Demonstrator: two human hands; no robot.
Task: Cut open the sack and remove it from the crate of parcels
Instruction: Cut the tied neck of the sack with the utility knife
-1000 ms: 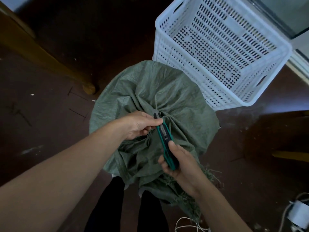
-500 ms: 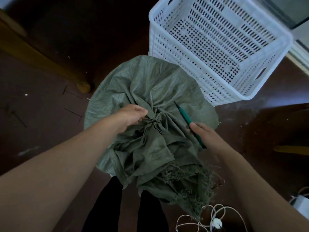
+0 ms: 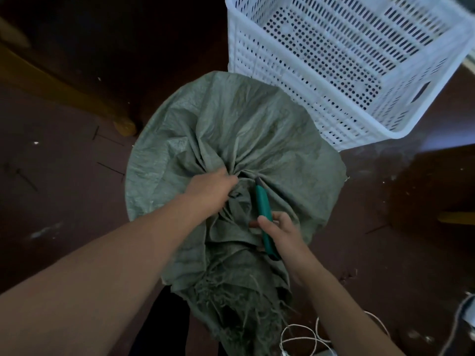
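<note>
Dark reddish floor (image 3: 64, 201) is lying under the green woven sack (image 3: 231, 140), an empty white crate (image 3: 359, 73) just behind the sack. Left hand (image 3: 210, 191) is pinching the sack's gathered neck; right hand (image 3: 285, 232) is clamping a teal cutter (image 3: 263, 206), tip at the neck. Risk: blade slipping toward left fingers, or slicing hidden contents.

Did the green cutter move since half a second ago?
Yes. The green cutter in the right hand swung in from the sack's right side to the gathered knot of the sack, beside the left hand.
</note>
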